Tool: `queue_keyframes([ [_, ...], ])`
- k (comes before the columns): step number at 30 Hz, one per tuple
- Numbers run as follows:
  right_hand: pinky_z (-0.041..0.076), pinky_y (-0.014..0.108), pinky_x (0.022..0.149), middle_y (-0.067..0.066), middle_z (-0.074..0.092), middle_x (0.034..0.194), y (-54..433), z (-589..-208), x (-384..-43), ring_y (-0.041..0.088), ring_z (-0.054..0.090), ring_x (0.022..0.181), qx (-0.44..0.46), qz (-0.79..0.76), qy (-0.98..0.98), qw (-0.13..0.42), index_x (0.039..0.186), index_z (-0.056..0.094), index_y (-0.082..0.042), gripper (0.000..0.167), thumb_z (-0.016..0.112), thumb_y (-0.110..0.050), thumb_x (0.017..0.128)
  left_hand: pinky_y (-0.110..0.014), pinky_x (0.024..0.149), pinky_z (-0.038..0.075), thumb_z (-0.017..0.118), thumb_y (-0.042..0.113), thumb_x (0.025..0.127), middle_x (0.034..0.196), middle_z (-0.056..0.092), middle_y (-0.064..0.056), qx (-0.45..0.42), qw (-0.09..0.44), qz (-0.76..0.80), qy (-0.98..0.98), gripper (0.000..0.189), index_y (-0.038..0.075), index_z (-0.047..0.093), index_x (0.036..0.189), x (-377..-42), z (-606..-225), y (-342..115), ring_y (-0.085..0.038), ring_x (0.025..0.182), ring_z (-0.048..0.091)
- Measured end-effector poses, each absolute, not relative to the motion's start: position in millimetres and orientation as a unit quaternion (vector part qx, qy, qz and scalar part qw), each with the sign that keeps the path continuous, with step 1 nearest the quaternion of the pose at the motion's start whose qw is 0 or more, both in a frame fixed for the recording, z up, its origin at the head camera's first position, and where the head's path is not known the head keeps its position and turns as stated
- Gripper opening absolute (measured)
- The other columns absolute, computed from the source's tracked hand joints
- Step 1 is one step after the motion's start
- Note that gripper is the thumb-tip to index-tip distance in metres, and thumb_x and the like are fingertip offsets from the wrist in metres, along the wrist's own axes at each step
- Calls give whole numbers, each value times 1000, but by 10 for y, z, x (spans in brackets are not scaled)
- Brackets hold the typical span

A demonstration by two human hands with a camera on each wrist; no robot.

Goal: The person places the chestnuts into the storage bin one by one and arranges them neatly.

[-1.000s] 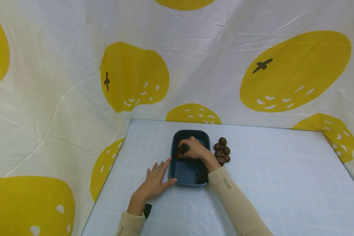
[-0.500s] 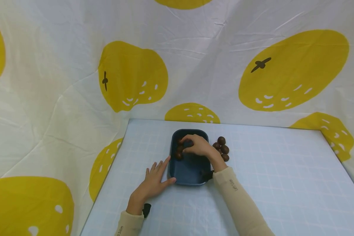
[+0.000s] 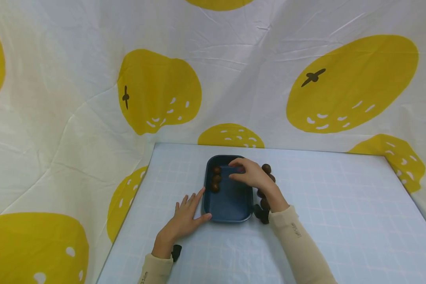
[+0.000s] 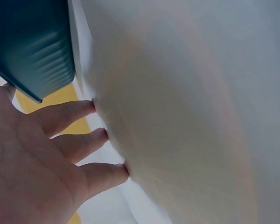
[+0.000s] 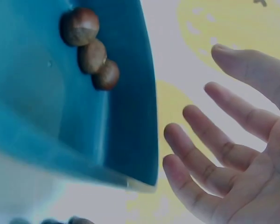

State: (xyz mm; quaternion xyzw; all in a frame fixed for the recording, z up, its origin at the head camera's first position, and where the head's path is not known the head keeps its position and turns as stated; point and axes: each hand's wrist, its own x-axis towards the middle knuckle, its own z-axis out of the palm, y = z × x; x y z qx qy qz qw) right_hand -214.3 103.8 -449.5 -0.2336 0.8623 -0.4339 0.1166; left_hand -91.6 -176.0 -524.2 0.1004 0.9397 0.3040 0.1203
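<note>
A dark blue tray (image 3: pixel 228 207) lies on the table, with three brown chestnuts (image 3: pixel 216 178) lined up along its left side. My left hand (image 3: pixel 185 219) has its fingers spread flat beside the tray, index fingertip and thumb tip at its left edge. In the left wrist view those fingertips (image 4: pixel 100 133) rest on the tabletop near the tray wall (image 4: pixel 42 60). Over the tray's right side is my right hand (image 3: pixel 251 173), fingers loosely bent. The right wrist view shows that palm (image 5: pixel 252 196) holding nothing, with the chestnuts (image 5: pixel 92 56) inside the tray.
Several loose chestnuts (image 3: pixel 266 169) lie on the table right of the tray, partly covered by my right hand and forearm. A pale checked cloth (image 3: pixel 340 205) covers the table. Behind it hangs a white curtain (image 3: pixel 245 79) printed with yellow fruit.
My right hand has let go of a chestnut at the tray's left side and moved right, uncovering the row of three. The left hand has stayed in place.
</note>
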Motion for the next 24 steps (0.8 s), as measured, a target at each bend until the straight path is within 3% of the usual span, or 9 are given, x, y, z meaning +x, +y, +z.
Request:
queue_keyframes([
  [9,51,52,88,13,63,129,1234,-4456,-2014,38,60,113,-206,-461,859,87,130,64,-6,43,73,-28,93,-71,110,2,52,75,89,162,24,-17,102,119,308,938,88,48,6,159,-916,-5255,-1769,-46,148,10],
  [24,51,51,91,14,66,117,1611,-4630,-1888,28,65,101,-170,-474,863,28,123,66,-9,34,74,-23,94,-71,111,2,53,73,89,162,23,-17,103,120,311,937,88,47,6,159,-911,-5244,-1770,-45,148,10],
])
